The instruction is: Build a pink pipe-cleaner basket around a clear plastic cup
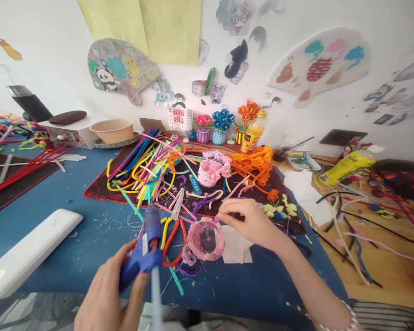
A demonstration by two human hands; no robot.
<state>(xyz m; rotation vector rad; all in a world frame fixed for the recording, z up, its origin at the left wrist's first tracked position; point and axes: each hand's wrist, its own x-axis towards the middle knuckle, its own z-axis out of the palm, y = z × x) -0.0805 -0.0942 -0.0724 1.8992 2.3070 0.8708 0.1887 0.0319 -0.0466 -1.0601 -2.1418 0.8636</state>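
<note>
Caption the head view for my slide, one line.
Left hand grips a blue glue gun while the right hand works at the rim of a fuzzy pink basket.

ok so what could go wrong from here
If hot, the glue gun in the left hand could drip onto the fuzzy wires in front. The right hand, at the nearer pink basket, might get burned if the gun swings over. The scissors beside the basket could get nudged.

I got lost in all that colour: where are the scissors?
In the head view, the red-handled scissors lie just left of centre, between the blue glue gun in the left hand and the round pink fuzzy piece.
</note>
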